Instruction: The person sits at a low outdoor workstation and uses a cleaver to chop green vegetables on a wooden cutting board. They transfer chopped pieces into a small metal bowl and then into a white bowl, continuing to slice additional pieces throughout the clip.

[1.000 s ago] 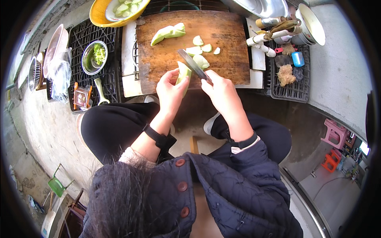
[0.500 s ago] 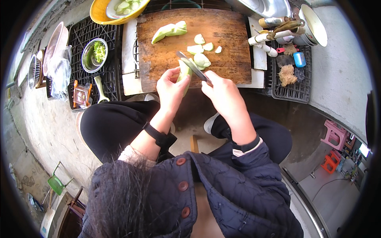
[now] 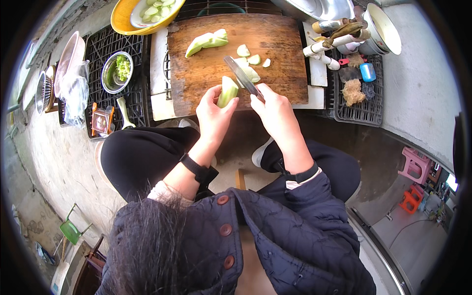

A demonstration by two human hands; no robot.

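My left hand grips a short piece of pale green peeled gourd, holding it tilted upright over the near edge of the wooden chopping board. Closed around a knife's handle is my right hand. The knife blade points away and to the left, just right of the gourd piece and apart from it. Beyond the blade lie several cut gourd chunks, some partly hidden by it. A longer peeled gourd rests at the board's far left.
Left of the board, a metal bowl with chopped greens and a pale-handled tool sit on black crates. A yellow basin holds a bowl of slices. At right, a crate carries brown scrubbing fibre beside faucet pipes.
The knife blade has come away from the gourd piece to its right. The piece stands more exposed in my left hand. The view has shifted slightly.
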